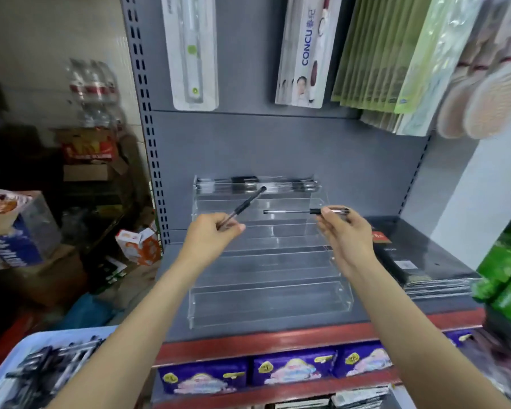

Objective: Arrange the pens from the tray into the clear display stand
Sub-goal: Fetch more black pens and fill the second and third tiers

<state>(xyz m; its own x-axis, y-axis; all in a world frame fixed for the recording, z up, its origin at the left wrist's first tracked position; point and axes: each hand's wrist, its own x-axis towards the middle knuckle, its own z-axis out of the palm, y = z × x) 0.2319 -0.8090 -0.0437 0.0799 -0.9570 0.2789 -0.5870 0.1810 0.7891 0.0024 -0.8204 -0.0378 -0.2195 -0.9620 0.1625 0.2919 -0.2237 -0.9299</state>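
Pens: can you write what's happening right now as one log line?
left hand: holds pen | right hand: holds second pen | display stand: top tier filled | tray: pens remain

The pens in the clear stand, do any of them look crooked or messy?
Nothing stands out. The pens on the top step of the clear display stand lie flat in a row. The lower steps hold none yet. The left hand holds one pen tilted, and the right hand holds another pen level.

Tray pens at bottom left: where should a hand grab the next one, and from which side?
Judging by the jumbled heap, come from above into the tray and pinch a top pen mid-barrel across its width; they lie flat and crossed, so ends are blocked.
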